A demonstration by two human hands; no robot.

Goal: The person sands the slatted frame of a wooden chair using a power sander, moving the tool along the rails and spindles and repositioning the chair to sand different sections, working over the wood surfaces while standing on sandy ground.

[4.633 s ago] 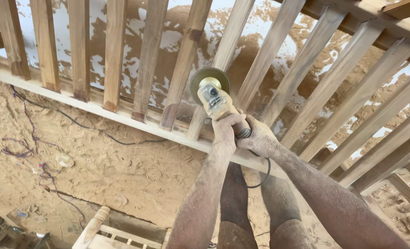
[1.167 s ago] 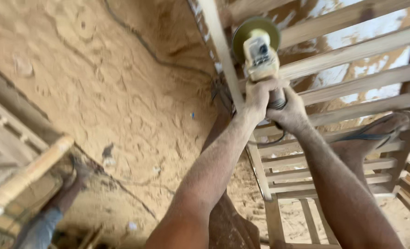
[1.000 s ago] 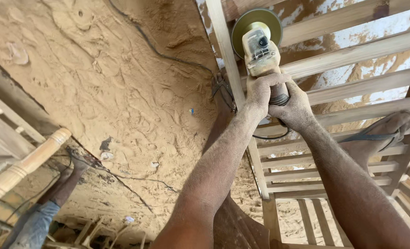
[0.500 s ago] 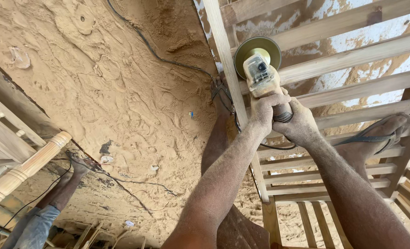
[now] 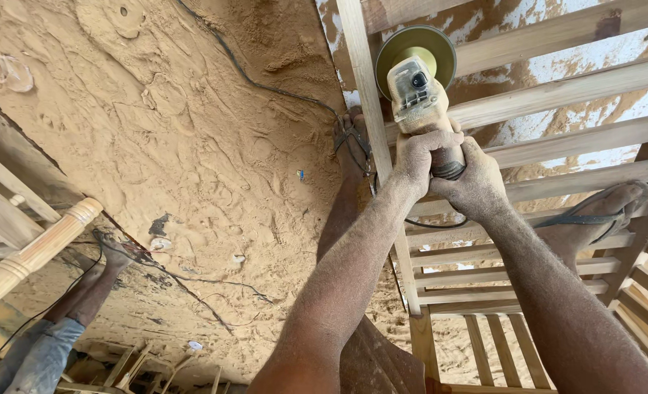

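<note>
Dust-coated fingers (image 5: 420,146) of the left hand (image 5: 417,157) and the right hand (image 5: 473,182) are clamped together around the body of an angle grinder (image 5: 415,95). Its round disc (image 5: 416,49) points to 12 o'clock, lying over a slat of the wooden slatted frame (image 5: 557,95), just beside the frame's long edge rail (image 5: 364,109). At 9 o'clock, sawdust-covered floor (image 5: 192,160) lies open, crossed by a dark cable (image 5: 265,87). At 3 o'clock a sandalled foot (image 5: 601,215) rests on the slats. At 8 o'clock lies a turned wooden post (image 5: 36,252).
</note>
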